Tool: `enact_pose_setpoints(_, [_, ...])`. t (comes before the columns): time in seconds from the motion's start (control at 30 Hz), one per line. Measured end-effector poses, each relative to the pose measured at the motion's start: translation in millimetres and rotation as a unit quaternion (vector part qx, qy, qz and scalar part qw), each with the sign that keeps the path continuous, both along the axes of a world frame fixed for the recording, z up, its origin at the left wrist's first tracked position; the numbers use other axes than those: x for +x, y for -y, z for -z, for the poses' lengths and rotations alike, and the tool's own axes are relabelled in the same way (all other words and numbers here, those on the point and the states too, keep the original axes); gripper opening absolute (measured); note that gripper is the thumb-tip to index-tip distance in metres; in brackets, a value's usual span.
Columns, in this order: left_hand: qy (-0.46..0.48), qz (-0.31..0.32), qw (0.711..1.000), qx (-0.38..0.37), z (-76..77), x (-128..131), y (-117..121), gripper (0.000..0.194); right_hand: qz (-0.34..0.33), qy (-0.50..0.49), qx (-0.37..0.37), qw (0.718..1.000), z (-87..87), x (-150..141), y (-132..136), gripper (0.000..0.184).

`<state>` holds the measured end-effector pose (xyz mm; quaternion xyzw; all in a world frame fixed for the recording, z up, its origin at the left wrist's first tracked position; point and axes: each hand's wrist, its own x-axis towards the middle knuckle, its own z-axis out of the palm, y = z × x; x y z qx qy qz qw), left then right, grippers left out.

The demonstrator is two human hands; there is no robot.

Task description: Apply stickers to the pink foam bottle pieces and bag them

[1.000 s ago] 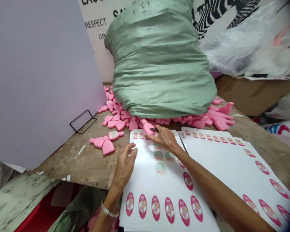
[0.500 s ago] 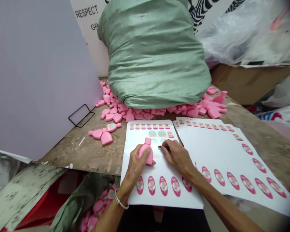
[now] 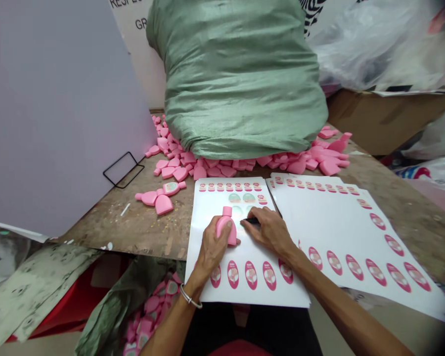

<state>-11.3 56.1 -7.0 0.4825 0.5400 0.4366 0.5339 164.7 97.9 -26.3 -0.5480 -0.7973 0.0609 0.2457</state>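
A small pink toy bottle (image 3: 227, 228) is gripped upright in my left hand (image 3: 214, 247), thumb across its front. Beneath it lies a white sheet of stickers (image 3: 222, 291), with pink oval labels along the near edge and small labels along the far edge. My right hand (image 3: 270, 230) rests over the same sheet, fingers closed on a thin black tool (image 3: 250, 220) whose exact kind I cannot make out. Its tip is near the pale green round stickers (image 3: 248, 198), partly covered by my fingers.
More sticker sheets (image 3: 326, 217) lie to the right. Several loose pink bottles (image 3: 164, 204) sit at left. A pile of pink bottles (image 3: 215, 168) spreads under a big green sack (image 3: 241, 84). A black wire stand (image 3: 124, 170) leans by a pale panel (image 3: 63, 113).
The black tool's tip has shifted slightly left and down toward the bottle. My left hand still holds the pink bottle. The whole view has tilted a little downward.
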Motion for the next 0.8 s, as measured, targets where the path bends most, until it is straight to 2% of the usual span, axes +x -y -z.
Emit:
enact_pose_setpoints(0.1, [0.004, 0.003, 1.000, 0.002, 0.7, 0, 0, 0.042, 0.000, 0.016, 0.007, 1.000, 0.4, -4, -2, 0.017])
enact_pose_setpoints(0.2, [0.014, -0.003, 1.000, -0.002, 1.9, 0, -1, 0.044, 0.008, -0.025, 0.006, 1.000, -0.3, -4, -1, 0.020])
enact_pose_setpoints(0.3, [0.046, -0.022, 0.999, -0.007, 2.5, 0, -2, 0.046, 0.015, -0.138, -0.029, 0.990, -7.6, -1, 5, 0.025])
enact_pose_setpoints(0.4, [0.105, -0.042, 0.993, -0.034, -0.9, 0, 0, 0.052, 0.037, -0.274, -0.081, 0.958, -23.8, 4, 12, 0.028])
enact_pose_setpoints(0.47, [0.168, -0.051, 0.982, -0.062, -5.9, 1, 3, 0.060, 0.044, -0.318, -0.098, 0.942, -36.3, 2, 16, 0.028])
enact_pose_setpoints(0.6, [0.250, -0.051, 0.964, -0.082, -17.3, 3, 10, 0.066, -0.003, -0.310, -0.119, 0.943, -53.1, -11, 25, 0.023])
enact_pose_setpoints(0.8, [0.267, -0.032, 0.960, -0.078, -22.3, 3, 14, 0.065, -0.018, -0.285, -0.077, 0.955, -57.3, -26, 32, 0.021])
